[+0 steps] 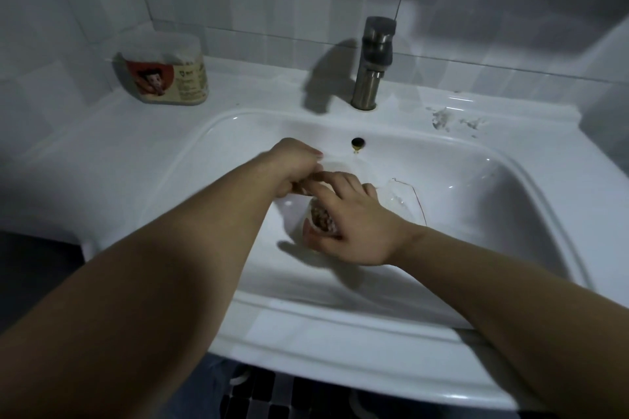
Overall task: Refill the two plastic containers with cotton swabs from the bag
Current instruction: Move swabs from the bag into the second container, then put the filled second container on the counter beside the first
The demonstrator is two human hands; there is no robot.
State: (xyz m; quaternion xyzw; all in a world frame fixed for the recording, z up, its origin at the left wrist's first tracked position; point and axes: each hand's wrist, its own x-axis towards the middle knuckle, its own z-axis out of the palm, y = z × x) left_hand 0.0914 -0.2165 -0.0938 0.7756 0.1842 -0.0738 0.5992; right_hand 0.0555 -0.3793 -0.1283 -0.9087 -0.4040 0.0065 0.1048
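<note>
Ledge of the white ceramic sink (102, 133) is occupied at far left by a cylindrical plastic container with a red-and-beige label (163, 78). Over the basin the left hand (292, 167) is curled — what it pinches cannot be told. A small clear container of cotton swabs (321, 216) is gripped by the right hand (350, 228), a clear plastic bag (405, 197) just beside it

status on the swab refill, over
Right hand grips swab container over sink. Left hand at its mouth, grip unclear. Clear plastic piece beside, not blocking.
</note>
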